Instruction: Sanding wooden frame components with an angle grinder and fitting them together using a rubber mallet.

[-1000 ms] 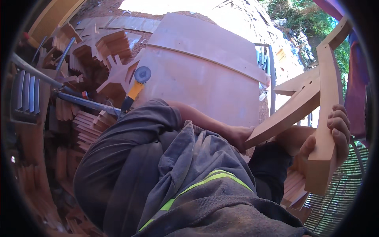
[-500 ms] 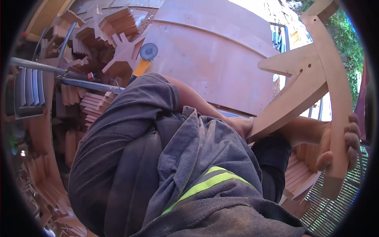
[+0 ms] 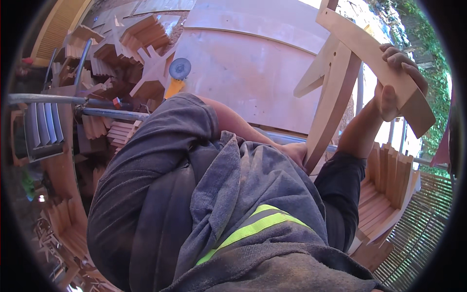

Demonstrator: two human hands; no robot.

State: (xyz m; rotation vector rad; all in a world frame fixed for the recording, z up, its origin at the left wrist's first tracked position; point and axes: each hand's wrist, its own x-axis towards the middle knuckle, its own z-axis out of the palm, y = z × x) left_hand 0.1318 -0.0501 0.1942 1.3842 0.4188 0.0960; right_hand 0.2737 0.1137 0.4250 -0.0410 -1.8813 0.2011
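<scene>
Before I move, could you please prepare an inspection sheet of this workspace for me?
Surface: pinkish board, scuffed; a yellow tool with a round grey disc by its left edge.
Things in hand: wooden frame of joined angled pieces, with small dark holes.
Grips: right grip wraps the frame's upper piece; left grip is at its lower end, fingers hidden.
Clutter: many wooden parts piled at left; more stacked pieces at right.
Cables: none clearly made out.
Surroundings: metal bar at left, slatted panel and green foliage at right, strong sunlight beyond.
</scene>
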